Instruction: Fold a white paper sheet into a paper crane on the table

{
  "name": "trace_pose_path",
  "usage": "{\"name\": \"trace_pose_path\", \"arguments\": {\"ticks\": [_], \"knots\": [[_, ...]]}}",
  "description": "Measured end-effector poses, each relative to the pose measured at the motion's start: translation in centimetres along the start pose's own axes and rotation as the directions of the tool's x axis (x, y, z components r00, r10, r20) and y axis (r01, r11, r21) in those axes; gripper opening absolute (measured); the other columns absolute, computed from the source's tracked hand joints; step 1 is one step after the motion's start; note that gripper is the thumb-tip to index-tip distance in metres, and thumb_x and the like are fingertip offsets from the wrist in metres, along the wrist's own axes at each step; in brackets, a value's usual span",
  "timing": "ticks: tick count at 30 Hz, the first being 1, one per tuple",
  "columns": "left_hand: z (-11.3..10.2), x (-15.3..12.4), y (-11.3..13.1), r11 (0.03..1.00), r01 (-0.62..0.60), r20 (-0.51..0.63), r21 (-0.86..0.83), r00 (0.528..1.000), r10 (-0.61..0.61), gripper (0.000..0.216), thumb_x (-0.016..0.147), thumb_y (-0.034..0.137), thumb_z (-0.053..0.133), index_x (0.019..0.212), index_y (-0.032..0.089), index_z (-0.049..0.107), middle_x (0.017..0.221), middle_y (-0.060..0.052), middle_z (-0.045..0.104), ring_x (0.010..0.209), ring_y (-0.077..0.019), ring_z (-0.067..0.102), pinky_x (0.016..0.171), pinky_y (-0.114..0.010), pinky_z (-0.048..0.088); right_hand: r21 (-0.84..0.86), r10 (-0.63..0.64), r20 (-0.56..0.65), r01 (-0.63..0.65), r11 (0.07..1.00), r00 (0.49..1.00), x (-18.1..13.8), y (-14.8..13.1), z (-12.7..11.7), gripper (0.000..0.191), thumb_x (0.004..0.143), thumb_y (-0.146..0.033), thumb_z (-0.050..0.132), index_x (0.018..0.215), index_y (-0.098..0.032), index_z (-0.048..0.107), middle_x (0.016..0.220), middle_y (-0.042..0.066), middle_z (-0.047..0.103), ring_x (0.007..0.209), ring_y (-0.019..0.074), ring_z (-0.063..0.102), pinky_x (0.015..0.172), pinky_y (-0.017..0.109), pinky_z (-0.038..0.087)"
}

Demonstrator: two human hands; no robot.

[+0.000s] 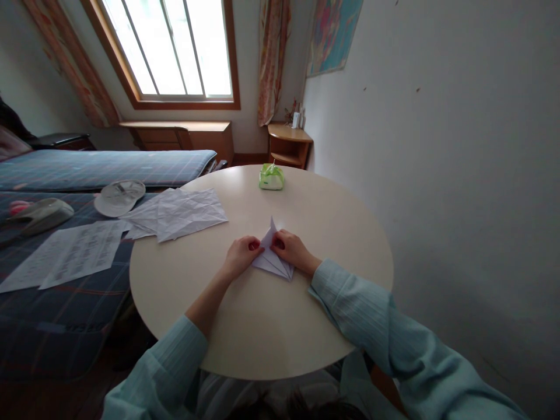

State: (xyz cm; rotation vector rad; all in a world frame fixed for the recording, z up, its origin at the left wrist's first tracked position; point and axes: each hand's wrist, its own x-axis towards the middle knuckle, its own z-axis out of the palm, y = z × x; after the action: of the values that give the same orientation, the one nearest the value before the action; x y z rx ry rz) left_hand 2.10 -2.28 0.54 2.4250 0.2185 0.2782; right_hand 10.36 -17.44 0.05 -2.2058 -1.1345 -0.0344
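Note:
A folded piece of white paper point(272, 259) with a pointed tip lies on the round beige table point(245, 326) in front of me. My left hand point(240, 254) pinches its left edge with curled fingers. My right hand point(291, 248) grips its right edge, fingers closed against the paper. Both hands meet near the tip, and the paper's lower part fans out towards me between my wrists.
Crumpled white sheets point(184, 213) lie at the table's left edge. A green tissue pack point(271, 177) sits at the far side. A bed point(65, 233) on the left holds printed papers point(70, 254) and a cap point(119, 196). A white wall runs close on the right.

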Motion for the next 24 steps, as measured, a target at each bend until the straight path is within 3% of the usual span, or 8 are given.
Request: {"name": "trace_pose_path", "arguments": {"ticks": [3, 8, 18, 24], "knots": [[0.08, 0.01, -0.01, 1.0, 0.013, -0.008, -0.003, 1.0, -0.013, 0.017, 0.068, 0.029, 0.056, 0.072, 0.015, 0.065, 0.065, -0.002, 0.062, 0.06, -0.012, 0.053, 0.054, -0.021, 0.036, 0.052, 0.003, 0.003, -0.003, 0.999, 1.0, 0.0, -0.06, -0.11, 0.011, 0.067, -0.009, 0.056, 0.076, -0.013, 0.054, 0.067, -0.001, 0.051, 0.058, 0.0085, 0.045, 0.056, 0.019, 0.034], [0.14, 0.08, -0.05, 1.0, 0.018, 0.0, -0.016, 1.0, -0.018, 0.018, 0.068, 0.029, 0.056, 0.073, 0.015, 0.066, 0.063, -0.002, 0.062, 0.059, -0.012, 0.053, 0.053, -0.02, 0.037, 0.062, -0.002, -0.001, 0.002, 0.998, 1.0, -0.06, -0.03, -0.09, 0.006, 0.07, -0.016, 0.057, 0.074, -0.014, 0.054, 0.067, 0.0, 0.053, 0.058, 0.0088, 0.045, 0.055, 0.02, 0.033], [0.22, 0.01, -0.05, 1.0, 0.011, -0.007, -0.022, 1.0, -0.012, 0.018, 0.067, 0.03, 0.057, 0.074, 0.016, 0.065, 0.064, -0.001, 0.062, 0.059, -0.0119, 0.053, 0.054, -0.02, 0.037, -0.112, -0.009, 0.0, 0.009, 0.994, 1.0, 0.06, 0.25, 0.18, 0.007, 0.076, -0.02, 0.055, 0.072, -0.014, 0.054, 0.073, 0.003, 0.055, 0.063, 0.0109, 0.047, 0.058, 0.022, 0.033], [-0.1, -0.06, 0.48, 1.0, -0.005, 0.006, 0.027, 1.0, 0.005, 0.021, 0.072, 0.034, 0.054, 0.073, 0.016, 0.064, 0.065, -0.001, 0.062, 0.059, -0.012, 0.052, 0.054, -0.021, 0.035, -0.132, -0.009, 0.015, 0.011, 0.991, 1.0, 0.12, -0.06, 0.02, 0.008, 0.076, -0.02, 0.054, 0.071, -0.014, 0.053, 0.071, 0.003, 0.054, 0.062, 0.0108, 0.046, 0.057, 0.021, 0.033]]}}
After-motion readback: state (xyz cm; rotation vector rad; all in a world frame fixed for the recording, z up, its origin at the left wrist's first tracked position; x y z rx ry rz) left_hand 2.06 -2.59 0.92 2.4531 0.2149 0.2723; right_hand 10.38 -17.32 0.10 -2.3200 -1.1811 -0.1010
